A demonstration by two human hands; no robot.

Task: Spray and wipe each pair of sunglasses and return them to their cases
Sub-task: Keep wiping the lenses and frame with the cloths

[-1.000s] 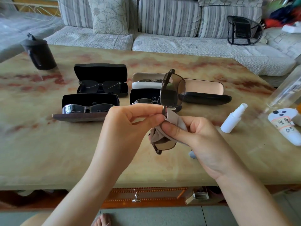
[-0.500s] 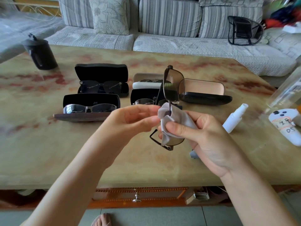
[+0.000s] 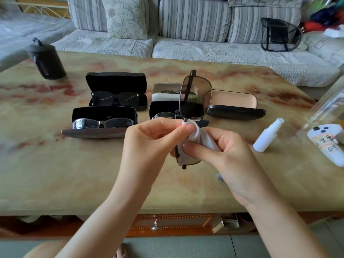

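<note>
Pinching the bridge of the sunglasses [image 3: 195,97] through a fold of the cloth [image 3: 203,141] with the left grip [image 3: 149,144], thumb and forefinger closed on it. Clasping the rest of the cloth against the lower lens with the right grip [image 3: 229,155], thumb on the near face, fingers curled behind. Holding the sunglasses on end above the bench [image 3: 74,174], left of the spray bottle [image 3: 268,135], one tinted lens up and bare, the other mostly wrapped.

Beyond the spray bottle and slightly left, on the bench: an empty case [image 3: 236,107], lid open, tan lining showing. Farther left of the spray bottle: four more open cases in two rows, among them a black case [image 3: 116,82] with a dark pair [image 3: 115,99] and a nearer case [image 3: 104,113] with a silver pair [image 3: 102,123]. Just right of the spray bottle: a white labelled device [image 3: 327,144]. Far left of it, at the back of the bench: a black cup [image 3: 46,60].
</note>
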